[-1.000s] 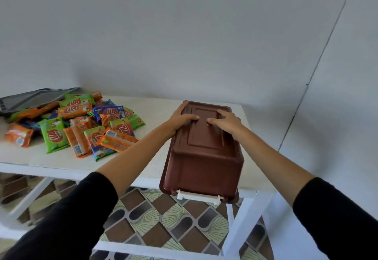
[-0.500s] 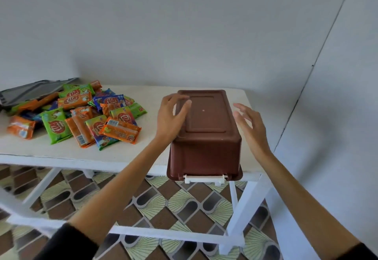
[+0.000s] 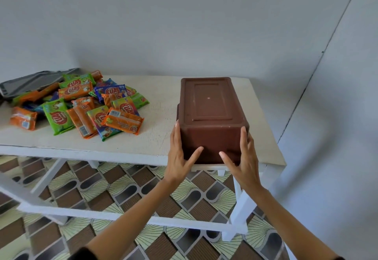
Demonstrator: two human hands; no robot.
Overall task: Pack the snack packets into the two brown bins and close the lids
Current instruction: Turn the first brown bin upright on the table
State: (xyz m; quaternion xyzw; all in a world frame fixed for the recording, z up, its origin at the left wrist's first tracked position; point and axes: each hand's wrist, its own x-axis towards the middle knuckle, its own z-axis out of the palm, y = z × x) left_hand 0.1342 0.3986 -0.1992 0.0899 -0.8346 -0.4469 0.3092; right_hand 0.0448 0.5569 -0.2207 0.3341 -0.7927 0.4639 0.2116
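A: Which step was in hand?
B: Readying the bin, seemingly. The brown bin (image 3: 210, 104) stood upside down at the bench's (image 3: 159, 137) right end, near the front edge; the left hand (image 3: 179, 157) and right hand (image 3: 243, 157) flanked its near corners, fingers (image 3: 176, 135) straight, pressed flat to its walls, gripping nothing.
A: And the packets?
B: The snack packets (image 3: 81, 106) lay heaped on the left, well apart, none packed; the next move likely called for a firmer hold to turn the bin upright.

Left hand (image 3: 180, 157) and right hand (image 3: 243, 161) extended forward (fingers (image 3: 176, 137) straight).
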